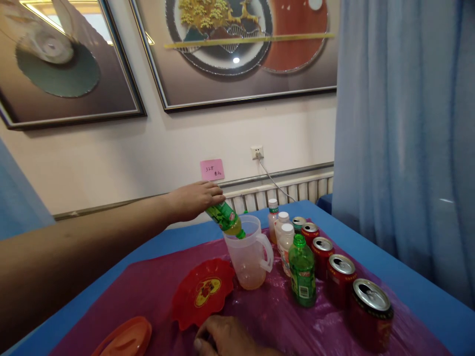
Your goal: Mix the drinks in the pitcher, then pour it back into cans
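Note:
My left hand (195,199) is wrapped round a green bottle (224,217), tilted with its neck down over the rim of a clear plastic pitcher (247,257). The pitcher stands upright, handle to the right, with a little liquid at the bottom. My right hand (226,336) rests low in the view, fingers curled, by the near edge of a red scalloped plate (189,291); whether it holds anything is hidden. Right of the pitcher stands a second green bottle (302,272), upright and without a cap.
White-capped bottles (286,244) stand behind the second green bottle. Several opened cans (341,279) form a row on the right. An orange lid (129,338) lies at the near left. Purple plastic sheeting (148,282) covers part of the blue table (415,291). A blue curtain hangs at the right.

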Demonstrator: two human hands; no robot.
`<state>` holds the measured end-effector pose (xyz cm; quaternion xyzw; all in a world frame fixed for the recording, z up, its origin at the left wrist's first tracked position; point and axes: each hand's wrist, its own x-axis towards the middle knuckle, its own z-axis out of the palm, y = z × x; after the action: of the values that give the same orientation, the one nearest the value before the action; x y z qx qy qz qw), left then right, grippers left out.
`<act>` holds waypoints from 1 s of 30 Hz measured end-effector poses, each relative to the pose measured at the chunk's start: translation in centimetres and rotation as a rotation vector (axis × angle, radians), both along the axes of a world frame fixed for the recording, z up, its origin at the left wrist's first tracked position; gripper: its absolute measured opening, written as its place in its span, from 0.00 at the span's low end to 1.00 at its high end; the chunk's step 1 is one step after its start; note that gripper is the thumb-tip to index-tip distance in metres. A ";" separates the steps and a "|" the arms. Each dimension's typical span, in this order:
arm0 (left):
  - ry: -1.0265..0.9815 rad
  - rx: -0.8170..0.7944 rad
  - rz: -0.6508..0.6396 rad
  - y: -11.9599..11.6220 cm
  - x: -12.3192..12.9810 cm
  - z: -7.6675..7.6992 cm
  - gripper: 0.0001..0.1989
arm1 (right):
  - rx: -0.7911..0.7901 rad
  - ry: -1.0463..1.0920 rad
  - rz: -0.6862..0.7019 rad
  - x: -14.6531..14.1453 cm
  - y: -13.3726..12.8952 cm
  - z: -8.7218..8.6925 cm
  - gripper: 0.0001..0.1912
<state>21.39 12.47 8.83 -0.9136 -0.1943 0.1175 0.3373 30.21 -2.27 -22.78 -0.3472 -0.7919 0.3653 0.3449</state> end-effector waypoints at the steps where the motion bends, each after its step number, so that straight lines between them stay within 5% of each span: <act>1: 0.019 -0.002 -0.014 -0.1 0.6 -0.3 0.26 | 0.001 -0.002 0.002 0.1 0.0 0.2 0.10; 14: -0.014 -0.091 -0.100 0.9 4.0 -3.2 0.17 | -0.002 -0.002 0.012 0.3 -0.1 0.6 0.09; 30: 0.005 -0.020 -0.081 0.0 3.6 -2.3 0.18 | 0.013 -0.014 0.024 0.7 -0.5 1.2 0.10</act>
<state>25.03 12.50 6.51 -0.9237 -0.1552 0.1079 0.3333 30.90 -2.77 -21.60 -0.3378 -0.8008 0.3617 0.3373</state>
